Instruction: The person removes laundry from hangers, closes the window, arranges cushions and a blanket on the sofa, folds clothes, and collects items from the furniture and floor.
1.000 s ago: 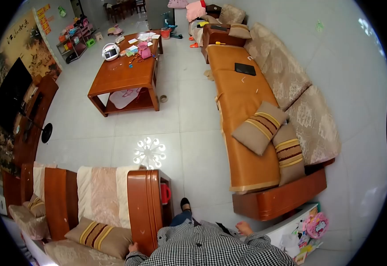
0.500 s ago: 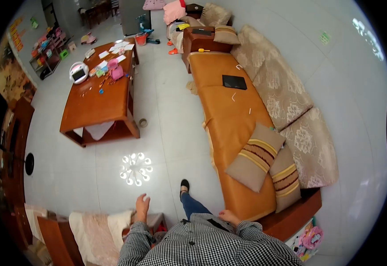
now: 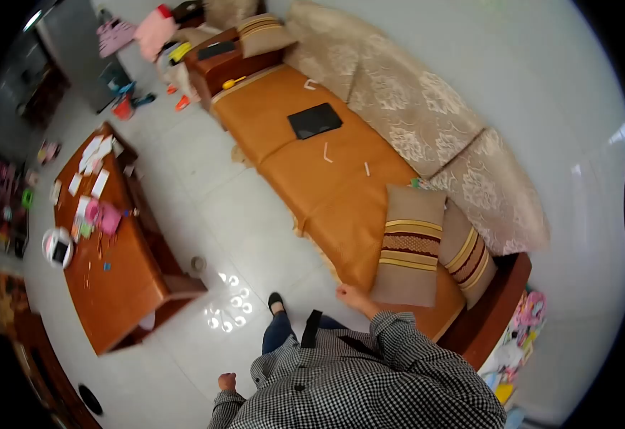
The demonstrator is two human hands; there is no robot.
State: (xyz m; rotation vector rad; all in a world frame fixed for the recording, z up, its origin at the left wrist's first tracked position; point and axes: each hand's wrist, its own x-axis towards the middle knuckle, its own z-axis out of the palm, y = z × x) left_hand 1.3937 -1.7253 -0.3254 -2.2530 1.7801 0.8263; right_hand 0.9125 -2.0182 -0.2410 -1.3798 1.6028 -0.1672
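My left hand [image 3: 227, 381] hangs low at my side over the tiled floor, its fingers curled in and nothing seen in it. My right hand [image 3: 355, 297] is at the front edge of the sofa seat [image 3: 276, 157], near the striped cushion [image 3: 410, 247]. Its fingers are loosely closed with nothing visible in them; whether it touches the seat I cannot tell. On the seat lie a black flat tablet-like thing [image 3: 315, 121], a bent white strip [image 3: 326, 152] and a short white strip [image 3: 367, 169]. A second striped cushion [image 3: 467, 261] leans beside the first.
A wooden coffee table [image 3: 123, 304] on the left carries papers [image 3: 94, 156], a pink bag-like thing [image 3: 103, 216] and a white round device [image 3: 57, 247]. A roll of tape [image 3: 198, 264] lies on the floor. Pink toys [image 3: 534, 306] stand beyond the sofa's near arm [image 3: 495, 311].
My view has turned right and moved closer to the sofa. My right hand has moved forward along the seat edge. My left hand has dropped back, its fingers now curled instead of apart.
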